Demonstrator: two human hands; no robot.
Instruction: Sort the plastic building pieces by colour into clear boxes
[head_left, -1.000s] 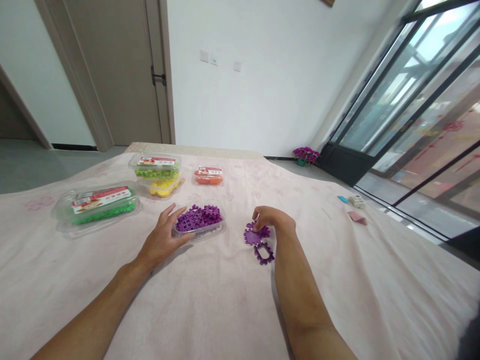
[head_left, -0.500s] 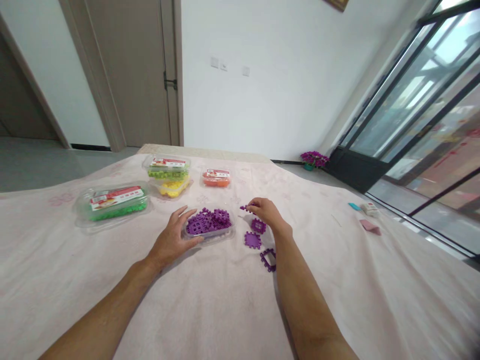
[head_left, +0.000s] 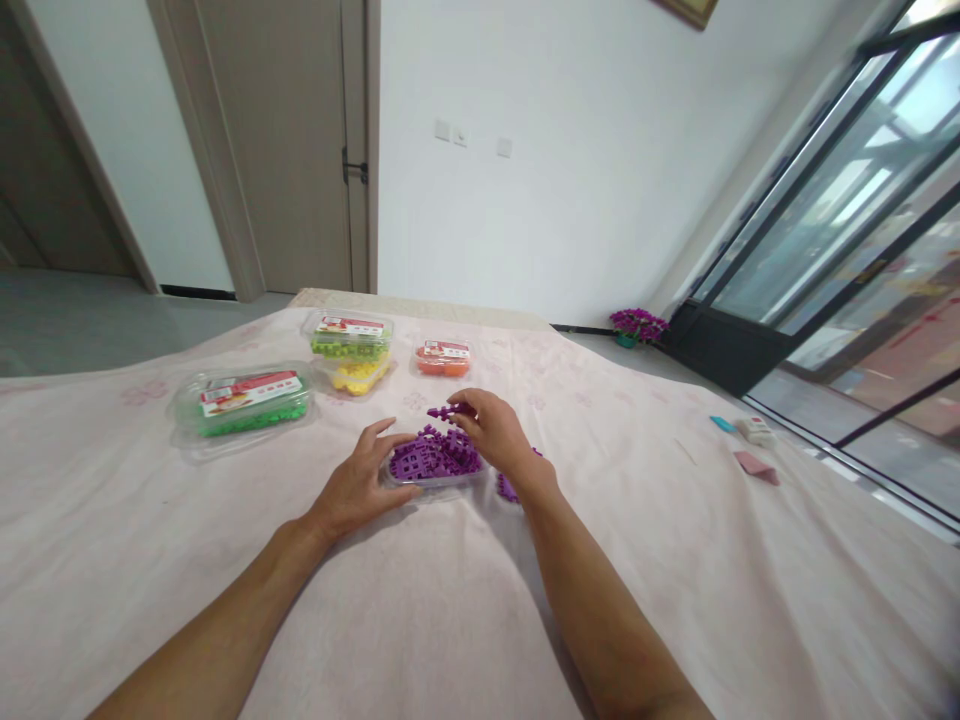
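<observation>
A clear plastic container [head_left: 448, 482] full of purple interlocking plastic pieces [head_left: 431, 459] sits on the cloth before me. Around its left end my left hand [head_left: 356, 490] is curved, the thumb at the front wall and the fingers at the back rim. Over the container's right side, my right hand [head_left: 495, 430] pinches a purple toothed piece [head_left: 444, 411] between thumb and fingers, above the heap. Another flat purple piece [head_left: 507, 488] lies on the cloth under my right wrist, partly covered by it; my forearm hides the cloth beyond.
Farther left stand a lidded box of green pieces [head_left: 255, 402] and a light-green box [head_left: 349, 336] on a yellow one [head_left: 361, 374]. An orange box [head_left: 442, 358] is at the back. A pink item [head_left: 756, 467], a white box [head_left: 754, 431] and a blue item [head_left: 723, 424] lie right.
My right hand has moved left with the purple piece, from above the loose pieces to over the container. My left hand stays at the container. The view has shifted slightly.
</observation>
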